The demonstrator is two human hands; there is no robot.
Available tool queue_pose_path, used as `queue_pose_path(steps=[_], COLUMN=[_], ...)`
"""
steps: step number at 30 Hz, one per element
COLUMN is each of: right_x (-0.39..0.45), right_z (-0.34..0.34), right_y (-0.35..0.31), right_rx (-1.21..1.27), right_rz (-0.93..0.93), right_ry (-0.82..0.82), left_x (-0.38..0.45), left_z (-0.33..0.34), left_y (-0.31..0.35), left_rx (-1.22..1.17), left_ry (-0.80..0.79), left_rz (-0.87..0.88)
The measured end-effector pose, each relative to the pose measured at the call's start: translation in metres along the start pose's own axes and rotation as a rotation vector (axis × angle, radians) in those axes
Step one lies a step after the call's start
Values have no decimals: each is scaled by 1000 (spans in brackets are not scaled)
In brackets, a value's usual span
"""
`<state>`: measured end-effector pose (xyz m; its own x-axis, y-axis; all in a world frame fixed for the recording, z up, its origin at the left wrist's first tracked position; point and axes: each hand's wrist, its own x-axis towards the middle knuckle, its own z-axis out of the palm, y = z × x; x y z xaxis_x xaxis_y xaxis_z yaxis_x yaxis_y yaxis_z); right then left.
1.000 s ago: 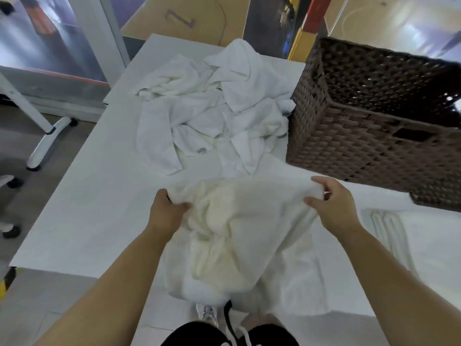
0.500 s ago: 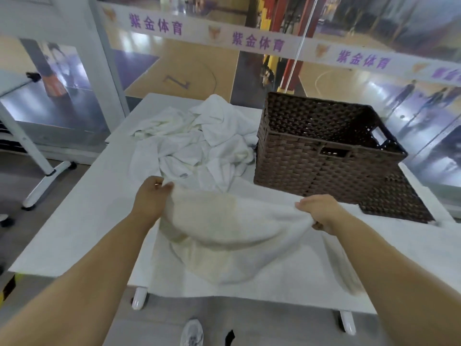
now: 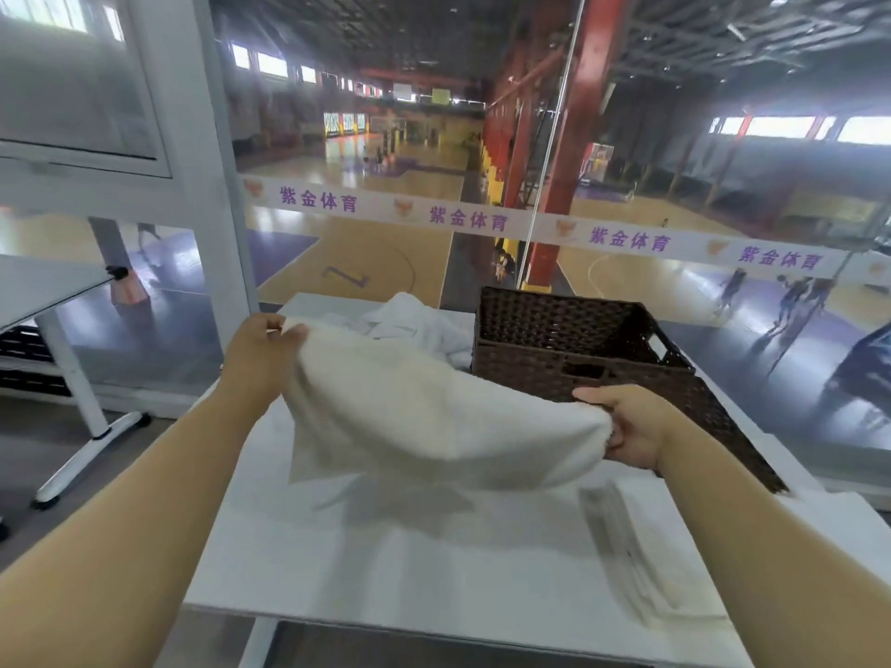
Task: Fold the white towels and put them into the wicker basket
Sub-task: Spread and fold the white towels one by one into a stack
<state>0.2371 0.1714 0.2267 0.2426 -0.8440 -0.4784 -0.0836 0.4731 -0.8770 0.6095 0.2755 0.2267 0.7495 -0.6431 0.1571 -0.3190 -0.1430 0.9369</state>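
A white towel (image 3: 424, 417) is stretched in the air above the white table (image 3: 434, 561). My left hand (image 3: 258, 354) pinches its far left corner, raised high. My right hand (image 3: 631, 426) grips the right corner, lower and closer to me, just in front of the brown wicker basket (image 3: 578, 349). The basket stands at the table's back right, and what I see of its inside is dark. Behind the held towel, a heap of unfolded white towels (image 3: 419, 320) lies left of the basket, partly hidden.
A folded white cloth (image 3: 641, 566) lies on the table at the near right, by my right forearm. A glass wall (image 3: 434, 219) with a banner stands right behind the table. Another white table (image 3: 48, 291) on a wheeled leg stands to the left.
Both hands have lifted the towel off the table and spread it wider; the left hand rose most. The head view has tilted up from the table towards the hall.
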Motion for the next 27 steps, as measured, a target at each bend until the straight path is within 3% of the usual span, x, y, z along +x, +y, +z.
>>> queue_pose_path(steps=[3, 6, 8, 10, 13, 16, 21, 24, 27], right_x=[-2, -2, -6, -10, -7, -8, -16, -23, -30], right_z=[5, 1, -5, -8, -9, -10, -18, -19, -15], right_y=[15, 12, 8, 6, 11, 13, 5, 2, 0], right_rx=[-26, 29, 159, 202, -54, -192, -394, -669, -722], right_rz=[3, -356, -558, -510, -361, -403, -429, -508, -594], right_ry=[49, 193, 157, 88, 148, 235, 216, 366, 475], left_x=[-12, -18, -22, -24, -32, -37, -45, -52, -58], left_z=[-2, -7, -11, -12, -11, -10, -18, -21, -19], left_y=[-1, -3, -2, -4, -9, -17, -21, -20, -19], left_rx=[4, -1, -9, -33, -54, -61, -28, -19, -5], left_ry=[-7, 11, 29, 34, 3, -46, -116, -122, -98], left_rz=[3, 18, 32, 46, 26, 26, 95, 118, 151])
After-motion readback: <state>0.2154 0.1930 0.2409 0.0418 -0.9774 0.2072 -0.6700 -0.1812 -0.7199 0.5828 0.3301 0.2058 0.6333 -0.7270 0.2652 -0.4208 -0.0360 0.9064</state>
